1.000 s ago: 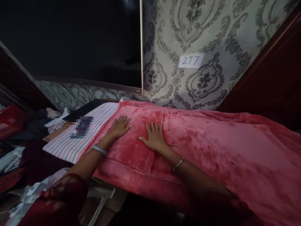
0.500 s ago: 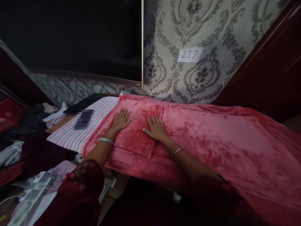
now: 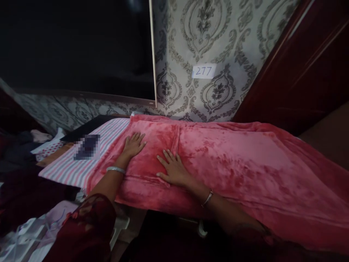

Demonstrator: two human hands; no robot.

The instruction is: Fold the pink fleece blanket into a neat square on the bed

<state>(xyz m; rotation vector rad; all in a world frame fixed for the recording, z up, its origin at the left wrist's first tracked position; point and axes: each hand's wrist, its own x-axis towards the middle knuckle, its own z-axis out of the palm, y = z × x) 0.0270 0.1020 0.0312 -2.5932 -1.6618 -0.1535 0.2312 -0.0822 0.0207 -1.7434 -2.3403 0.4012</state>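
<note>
A plush pinkish-red blanket (image 3: 229, 160) is spread over a long surface, with a folded layer lying on its left part. My left hand (image 3: 134, 145) rests flat on that folded part, fingers spread, near its left side. Lower and to the right, my right hand (image 3: 173, 168) lies on the fold near its right edge, palm down and fingers apart. Neither hand grips the fabric. Beyond the blanket's left edge shows a striped cloth (image 3: 105, 136) in pink, grey and white, with a pixelated dark object (image 3: 86, 147) on it.
A large dark screen (image 3: 81, 47) stands behind the surface at left. Patterned wallpaper carries a paper marked 277 (image 3: 204, 71). Dark red wood panelling (image 3: 289, 69) rises at right. Clothes (image 3: 24, 193) and white items (image 3: 29, 233) lie piled at lower left.
My right hand has slid toward me along the fold, to its near right corner. The left hand stays at about the same place on the blanket. The camera view has shifted right.
</note>
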